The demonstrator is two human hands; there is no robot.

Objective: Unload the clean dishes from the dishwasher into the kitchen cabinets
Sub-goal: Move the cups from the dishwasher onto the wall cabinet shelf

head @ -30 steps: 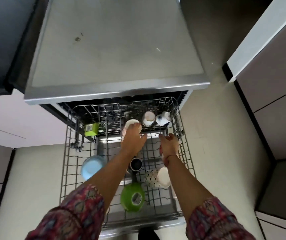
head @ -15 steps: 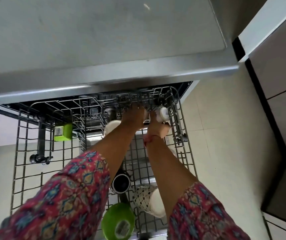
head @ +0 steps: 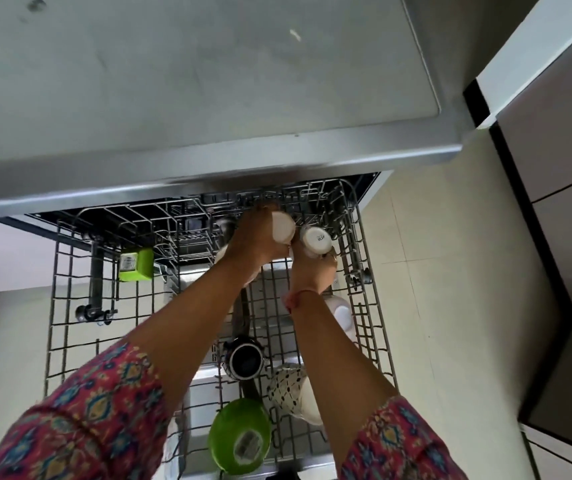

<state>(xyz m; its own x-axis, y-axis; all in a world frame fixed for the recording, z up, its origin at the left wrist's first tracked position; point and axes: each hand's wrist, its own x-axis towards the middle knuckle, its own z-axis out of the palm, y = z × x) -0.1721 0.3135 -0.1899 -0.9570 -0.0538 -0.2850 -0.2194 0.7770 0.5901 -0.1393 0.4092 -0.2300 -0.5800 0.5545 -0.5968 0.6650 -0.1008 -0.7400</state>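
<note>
The pulled-out wire dishwasher rack (head: 374, 306) lies below me. At its far end my left hand (head: 255, 242) grips a white cup (head: 282, 227), bottom turned up. Just right of it my right hand (head: 312, 270) holds a second white cup (head: 317, 240) with printing on its base. The two cups sit side by side, almost touching. Nearer to me the rack holds a dark mug (head: 244, 356), a dotted white cup (head: 295, 393), a green bowl (head: 239, 436) and a white dish (head: 343, 315) partly behind my right forearm.
A steel countertop (head: 208, 81) overhangs the rack's far end. A small green container (head: 136, 264) sits at the rack's left. Grey cabinet fronts (head: 554, 168) stand to the right, with pale tiled floor (head: 450, 289) between them and the rack.
Both hands have closed on the two white cups at the far end and raised them slightly. My head has dipped closer to the rack.
</note>
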